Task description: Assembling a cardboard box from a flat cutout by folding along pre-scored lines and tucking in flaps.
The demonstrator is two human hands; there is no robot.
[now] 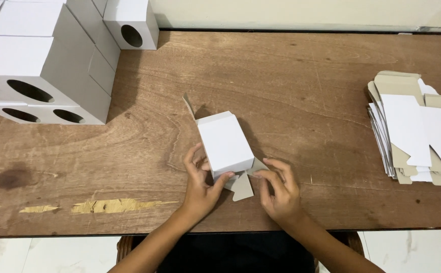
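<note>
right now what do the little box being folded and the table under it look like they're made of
The small box looks like thin paperboard: matte white outside, grey-brown raw inside on its open flaps, with sharp creases. The table looks like wood or wood veneer: brown grain, dull finish, a worn patch showing paler beneath.

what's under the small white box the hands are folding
The box lies on the bare wooden table; nothing else shows beneath. Its underside is hidden, and so is its inside.
</note>
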